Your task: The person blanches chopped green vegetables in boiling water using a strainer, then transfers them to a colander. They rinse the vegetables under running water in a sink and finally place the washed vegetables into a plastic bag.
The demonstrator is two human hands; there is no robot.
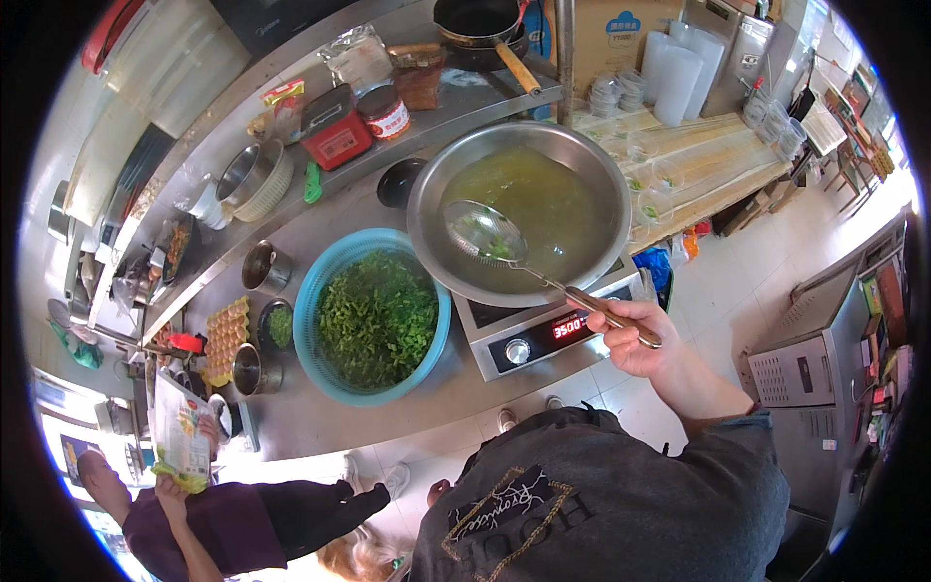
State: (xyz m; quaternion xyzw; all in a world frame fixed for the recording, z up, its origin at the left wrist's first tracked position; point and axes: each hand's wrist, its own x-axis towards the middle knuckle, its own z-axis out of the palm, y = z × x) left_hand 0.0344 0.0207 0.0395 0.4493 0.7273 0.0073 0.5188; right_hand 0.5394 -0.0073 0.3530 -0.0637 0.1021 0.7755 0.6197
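My right hand (634, 336) grips the wooden handle of a wire mesh skimmer (486, 231). Some green leaf bits lie in the skimmer's mesh, over yellowish-green liquid (542, 190) in a wide steel basin (612, 169). The basin stands on an induction cooker (534, 353) with a lit red display. My left hand (438, 492) hangs low beside my body, mostly hidden, and its fingers show too little to tell whether they hold anything. Left of the basin, a light blue plastic colander (309, 367) is full of chopped leafy greens (378, 320).
At the lower left stands a person (218, 527) holding a printed bag (182, 436). Steel pots (266, 268), an egg tray (228, 336) and a small bowl (277, 325) occupy the counter. A shelf (480, 109) with jars and pans runs behind. Plastic cups (649, 211) stand on a wooden table (716, 156).
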